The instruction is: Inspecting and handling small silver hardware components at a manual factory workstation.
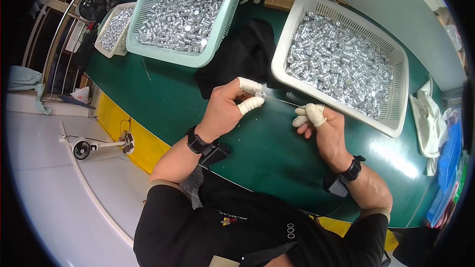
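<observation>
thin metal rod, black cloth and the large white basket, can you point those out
thin metal rod [284,101]: head view, on the bare middle of its shaft
black cloth [243,58]: head view, on the middle of its folds
large white basket [279,64]: head view, on its rim at the left side

- You're working in bright light, with strong white glare on the green tabletop [166,106] to your right.
- Metal pieces [341,64] beyond your hands sparkle in pinpoints.
- Your black cloth [242,52] sinks into shadow.
- Glint obscures the small piece [260,94] at your left fingertips [253,103].
- Fisheye distortion bends your surroundings; corners go black.
</observation>
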